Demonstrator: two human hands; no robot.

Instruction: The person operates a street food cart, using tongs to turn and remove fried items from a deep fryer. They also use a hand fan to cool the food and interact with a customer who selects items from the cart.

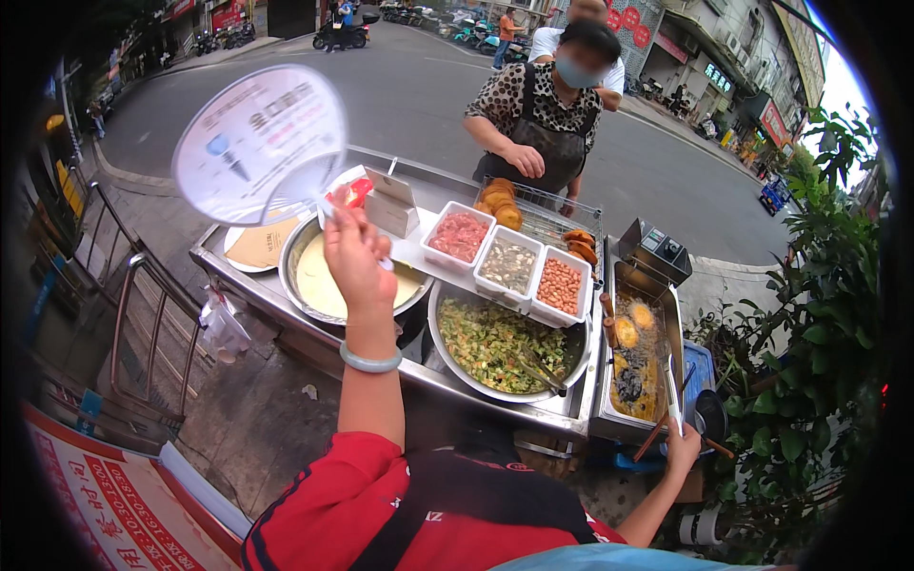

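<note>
My left hand [359, 253] grips the handle of a plastic hand fan [264, 143], raised above a pot of pale batter [318, 268]. At the lower right, my right hand [683, 446] holds metal tongs [673, 389] along the edge of a deep fryer [607, 400]. Several pieces, among them golden fritters [626, 332] and a dark one, lie in the fryer's bubbling oil. A large bowl of chopped vegetables [493, 342] stands between my hands, with tongs in it. Behind it are white tubs of raw meat [458, 236], shellfish-like pieces [507, 263] and peanuts [559, 285].
Across the steel cart [421, 367] stands a masked person [543, 121], a hand above a wire rack [553, 225] of fried cakes [502, 203]. Paper bags [263, 243] lie on a plate at left. Leafy plants [807, 400] border the right; railings [153, 321] stand left.
</note>
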